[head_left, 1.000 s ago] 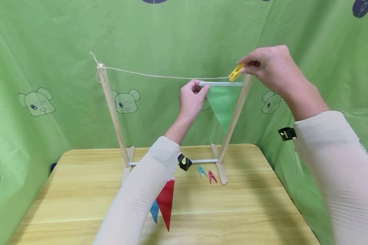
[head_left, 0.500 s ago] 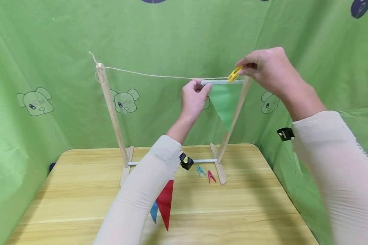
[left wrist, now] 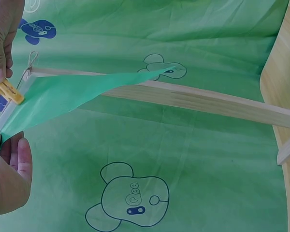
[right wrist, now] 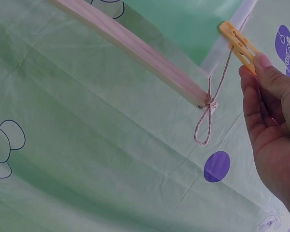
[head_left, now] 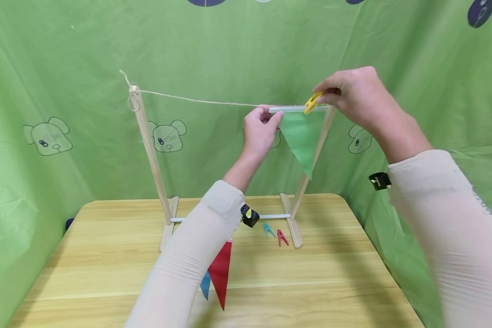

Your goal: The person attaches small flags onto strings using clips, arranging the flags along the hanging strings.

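Head view shows a green cloth backdrop (head_left: 65,54) behind a wooden bench (head_left: 320,278). On the bench stands a wooden frame (head_left: 147,146) with a string (head_left: 197,101) tied across its top. A green flag (head_left: 301,136) hangs at the string near the right post. The left hand (head_left: 259,132) pinches the flag's left top corner. The right hand (head_left: 352,93) pinches a yellow peg (head_left: 313,103) set on the flag's white top edge at the string. A red flag (head_left: 221,273) and a blue flag (head_left: 205,284) lie on the bench, with a blue peg (head_left: 268,229) and a red peg (head_left: 283,237) near the frame's base.
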`<state>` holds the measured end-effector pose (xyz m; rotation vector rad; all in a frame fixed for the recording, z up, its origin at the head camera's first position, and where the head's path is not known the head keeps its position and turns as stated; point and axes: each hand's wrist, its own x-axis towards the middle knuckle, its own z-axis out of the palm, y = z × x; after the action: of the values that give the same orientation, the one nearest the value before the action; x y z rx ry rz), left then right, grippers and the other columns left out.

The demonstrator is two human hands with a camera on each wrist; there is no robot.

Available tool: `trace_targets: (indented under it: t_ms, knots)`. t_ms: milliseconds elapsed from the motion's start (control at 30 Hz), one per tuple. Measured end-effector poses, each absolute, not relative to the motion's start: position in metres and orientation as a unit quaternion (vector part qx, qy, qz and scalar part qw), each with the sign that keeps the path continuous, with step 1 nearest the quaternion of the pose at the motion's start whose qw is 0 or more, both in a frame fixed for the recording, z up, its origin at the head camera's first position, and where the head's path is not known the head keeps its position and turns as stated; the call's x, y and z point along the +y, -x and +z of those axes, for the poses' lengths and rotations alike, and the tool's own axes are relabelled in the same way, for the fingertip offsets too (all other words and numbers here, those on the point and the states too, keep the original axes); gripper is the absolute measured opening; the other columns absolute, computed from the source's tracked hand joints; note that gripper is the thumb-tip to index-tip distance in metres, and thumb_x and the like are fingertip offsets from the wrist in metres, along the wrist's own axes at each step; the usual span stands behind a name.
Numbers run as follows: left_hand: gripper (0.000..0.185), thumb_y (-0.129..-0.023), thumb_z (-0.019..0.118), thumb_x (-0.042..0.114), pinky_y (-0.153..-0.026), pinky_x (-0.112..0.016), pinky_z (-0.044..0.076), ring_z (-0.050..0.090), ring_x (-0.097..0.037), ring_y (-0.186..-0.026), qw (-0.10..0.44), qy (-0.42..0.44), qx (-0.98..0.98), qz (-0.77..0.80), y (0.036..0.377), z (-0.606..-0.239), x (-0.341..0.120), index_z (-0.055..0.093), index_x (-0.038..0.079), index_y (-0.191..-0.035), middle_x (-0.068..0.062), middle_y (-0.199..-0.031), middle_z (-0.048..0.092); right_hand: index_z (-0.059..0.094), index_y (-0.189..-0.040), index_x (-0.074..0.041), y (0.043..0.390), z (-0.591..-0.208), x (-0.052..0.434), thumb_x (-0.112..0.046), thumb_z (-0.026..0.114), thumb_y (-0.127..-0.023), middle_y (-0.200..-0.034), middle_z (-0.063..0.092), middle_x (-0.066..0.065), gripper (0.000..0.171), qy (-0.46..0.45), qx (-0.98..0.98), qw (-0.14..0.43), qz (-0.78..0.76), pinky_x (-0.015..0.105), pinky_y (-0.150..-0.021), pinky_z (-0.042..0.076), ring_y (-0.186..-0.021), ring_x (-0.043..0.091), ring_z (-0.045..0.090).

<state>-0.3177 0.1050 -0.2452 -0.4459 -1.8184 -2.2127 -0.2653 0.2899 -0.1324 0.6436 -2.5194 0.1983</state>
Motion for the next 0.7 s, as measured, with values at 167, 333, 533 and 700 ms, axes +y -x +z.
trace_targets:
  t_ms: [167, 333, 533, 700]
  knots:
    - [0.019, -0.098, 0.07, 0.007, -0.081, -0.038, 0.063, 0.059, -0.009, -0.076, 0.122, 0.155, -0.623, -0.757, 0.3169, -0.2433, 0.1055, 0.067, -0.006, -0.111, -0.011, -0.094, 0.068, 0.077, -0.113, 0.0, 0.2653, -0.1331, 0.2896, -0.002, 0.077, -0.091, -0.109, 0.076, 0.022, 0.022, -0.242, -0.932, 0.261, 0.073, -0.007, -0.069, 0.035, -0.092, 0.033, 0.076]
    - [0.019, -0.098, 0.07, 0.007, -0.076, -0.03, 0.062, 0.061, -0.01, -0.077, 0.123, 0.154, -0.627, -0.754, 0.3173, -0.2425, 0.106, 0.068, -0.006, -0.112, -0.013, -0.097, 0.069, 0.076, -0.115, 0.0, 0.2655, -0.1325, 0.2901, -0.004, 0.076, -0.092, -0.11, 0.076, 0.022, 0.024, -0.238, -0.935, 0.253, 0.067, -0.003, -0.07, 0.042, -0.092, 0.033, 0.075]
    - [0.019, -0.098, 0.07, 0.007, -0.076, -0.03, 0.062, 0.06, -0.009, -0.076, 0.126, 0.158, -0.631, -0.749, 0.3186, -0.2424, 0.1075, 0.068, -0.005, -0.112, -0.013, -0.097, 0.07, 0.076, -0.115, -0.001, 0.2666, -0.1335, 0.2909, -0.005, 0.078, -0.091, -0.109, 0.076, 0.022, 0.025, -0.244, -0.933, 0.259, 0.059, 0.004, -0.071, 0.05, -0.091, 0.032, 0.076]
    - [0.018, -0.097, 0.07, 0.007, -0.079, -0.038, 0.062, 0.059, -0.009, -0.074, 0.13, 0.162, -0.628, -0.75, 0.3194, -0.2415, 0.1073, 0.068, -0.006, -0.111, -0.011, -0.094, 0.068, 0.075, -0.117, -0.001, 0.2681, -0.1346, 0.29, -0.005, 0.078, -0.09, -0.109, 0.076, 0.022, 0.027, -0.244, -0.935, 0.253, 0.058, 0.006, -0.071, 0.051, -0.09, 0.032, 0.075]
